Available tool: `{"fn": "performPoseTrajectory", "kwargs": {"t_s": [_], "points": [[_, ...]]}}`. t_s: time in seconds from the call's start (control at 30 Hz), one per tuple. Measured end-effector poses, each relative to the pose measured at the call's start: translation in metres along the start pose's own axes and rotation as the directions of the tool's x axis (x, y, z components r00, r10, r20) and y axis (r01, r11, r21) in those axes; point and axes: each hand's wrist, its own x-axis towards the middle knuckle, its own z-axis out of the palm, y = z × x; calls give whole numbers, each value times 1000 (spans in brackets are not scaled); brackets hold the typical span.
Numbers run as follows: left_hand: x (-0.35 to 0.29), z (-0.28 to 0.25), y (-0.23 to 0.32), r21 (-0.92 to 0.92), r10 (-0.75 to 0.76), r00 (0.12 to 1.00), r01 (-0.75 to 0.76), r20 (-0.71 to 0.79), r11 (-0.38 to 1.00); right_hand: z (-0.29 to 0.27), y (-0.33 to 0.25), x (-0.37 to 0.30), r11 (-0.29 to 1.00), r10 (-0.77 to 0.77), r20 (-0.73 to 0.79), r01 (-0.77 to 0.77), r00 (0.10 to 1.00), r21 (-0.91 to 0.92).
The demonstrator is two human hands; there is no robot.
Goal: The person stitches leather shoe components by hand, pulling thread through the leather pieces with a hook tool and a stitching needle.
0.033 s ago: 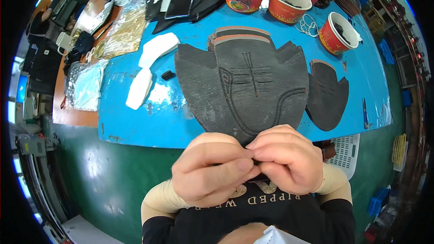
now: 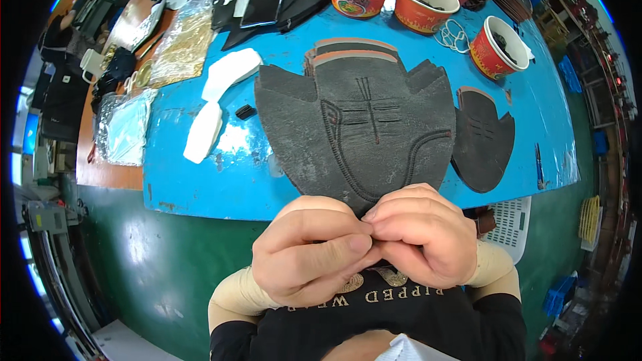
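My left hand [image 2: 311,247] and my right hand [image 2: 424,234] meet at the table's near edge, their fingertips pinched together. Whatever lies between them is too small and too covered to make out. Just beyond the fingers is a stack of dark grey, leather-like cut pieces [image 2: 287,134]; its top piece carries stitched curved lines and short raised ridges. The hands cover the stack's lower tip, so I cannot tell whether they grip it. A smaller stack of similar dark pieces [image 2: 483,147] lies to the right. Left of the large stack sits a little black piece [image 2: 245,111].
On the blue tabletop [image 2: 200,194] stand several red paper tubs [image 2: 428,3], some holding black bits. White string [image 2: 453,37], a phone [image 2: 264,1], white strips [image 2: 231,70], plastic bags [image 2: 180,43] and a slim tool [image 2: 539,167] lie around. A white basket [image 2: 513,227] is below the right edge.
The view has shifted very slightly, so the tabletop things sit a little further left. Both hands keep the same pinched pose.
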Motion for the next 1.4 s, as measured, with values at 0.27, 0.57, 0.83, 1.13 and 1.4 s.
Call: {"fn": "performPoseTrajectory", "kwargs": {"t_s": [0.27,0.57,0.83,1.13,1.4], "points": [[11,-8,4,-56,-91,987,100,134,993,-19,0,18,928,164,235,-231,958,292],[12,-9,-6,-40,-103,979,111,175,993,-16,-2,22,985,83,110,-98,990,142],[10,-8,-6,-14,-80,987,83,137,996,-16,2,20,893,230,232,-300,945,336],[18,-11,-8,-21,-92,967,100,236,995,-18,-7,21,851,334,322,-431,886,301],[18,-8,-6,-91,-189,953,215,238,972,-18,-8,20,984,151,184,-165,971,62]]}}
